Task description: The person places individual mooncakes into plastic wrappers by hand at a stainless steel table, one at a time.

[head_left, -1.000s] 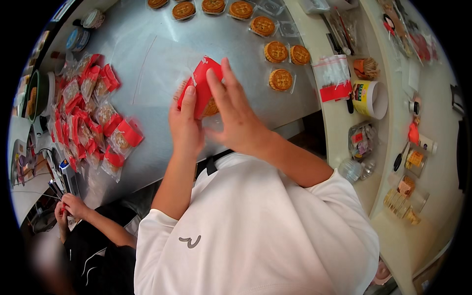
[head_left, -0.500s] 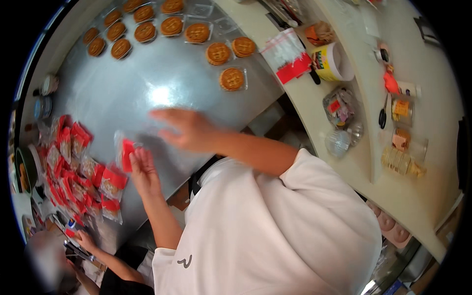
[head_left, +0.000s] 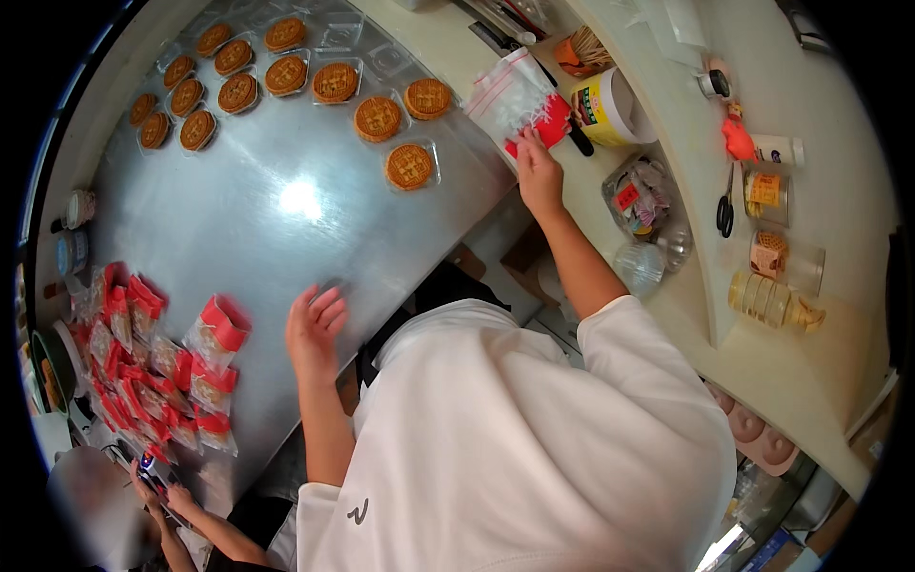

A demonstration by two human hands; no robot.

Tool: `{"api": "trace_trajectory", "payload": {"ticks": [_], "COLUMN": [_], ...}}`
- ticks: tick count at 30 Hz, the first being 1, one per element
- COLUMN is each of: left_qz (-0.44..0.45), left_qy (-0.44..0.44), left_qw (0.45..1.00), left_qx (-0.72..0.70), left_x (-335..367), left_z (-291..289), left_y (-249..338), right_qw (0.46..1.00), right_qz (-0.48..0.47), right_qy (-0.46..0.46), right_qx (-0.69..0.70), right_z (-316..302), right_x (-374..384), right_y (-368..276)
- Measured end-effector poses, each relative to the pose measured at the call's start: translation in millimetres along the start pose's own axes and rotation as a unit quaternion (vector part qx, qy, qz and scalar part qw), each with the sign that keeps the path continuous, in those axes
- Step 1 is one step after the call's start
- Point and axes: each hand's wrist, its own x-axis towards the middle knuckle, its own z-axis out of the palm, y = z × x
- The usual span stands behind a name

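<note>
My right hand (head_left: pixel 540 176) reaches to the side counter. Its fingertips pinch the red edge of a red-and-clear packaging bag (head_left: pixel 515 91) that lies at the counter's edge with others under it. My left hand (head_left: pixel 316 329) hovers over the near edge of the metal table (head_left: pixel 238 191), its fingers loosely bent with nothing visible in them. To its left, a filled red-topped packet (head_left: pixel 217 332) lies beside a heap of similar packets (head_left: pixel 138 372). Round, patterned mooncakes (head_left: pixel 409 167) sit in clear plastic trays in rows across the far part of the table.
A yellow-labelled tub (head_left: pixel 610 110), a clear container of small packets (head_left: pixel 640 195) and clear plastic cups (head_left: pixel 640 267) stand on the counter. Black scissors (head_left: pixel 725 210) and jars (head_left: pixel 767 191) are farther right. A co-worker's hands (head_left: pixel 176 496) hold a device at lower left.
My left hand has let go of a red-topped packet, now lying by the heap, and moved right. My right hand has swung from over the table to the bags on the counter.
</note>
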Motion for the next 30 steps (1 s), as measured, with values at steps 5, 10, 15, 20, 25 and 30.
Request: {"api": "trace_trajectory", "payload": {"ticks": [5,10,15,20,25,30], "left_qz": [0.077,0.025,0.055,-0.031,0.049,0.044], "left_qy": [-0.092,-0.021,0.014,0.005,0.068,0.089], "left_qw": [0.992,0.985,0.988,0.999,0.796,0.995], "left_qx": [0.04,-0.169,-0.147,0.014,0.6,0.007], "left_x": [5.9,26.9,24.0,46.7,20.4,-7.1], "left_z": [98.8,84.4,41.6,24.8,-8.8,-29.1], "left_y": [1.5,13.1,35.6,27.9,58.4,55.4], "right_qw": [0.985,0.91,0.968,0.941,0.953,0.94], "right_qz": [-0.12,-0.195,-0.132,-0.114,-0.092,-0.234], "right_qy": [-0.024,-0.219,-0.186,-0.315,-0.29,-0.246], "right_qx": [0.125,0.292,0.101,-0.041,-0.012,-0.039], "right_z": [1.5,37.2,45.2,62.3,63.7,69.7], "right_x": [-10.5,-67.7,-16.1,-3.6,-6.0,1.8], "right_y": [-143.6,-226.8,-154.1,-100.7,-97.0,-104.8]}}
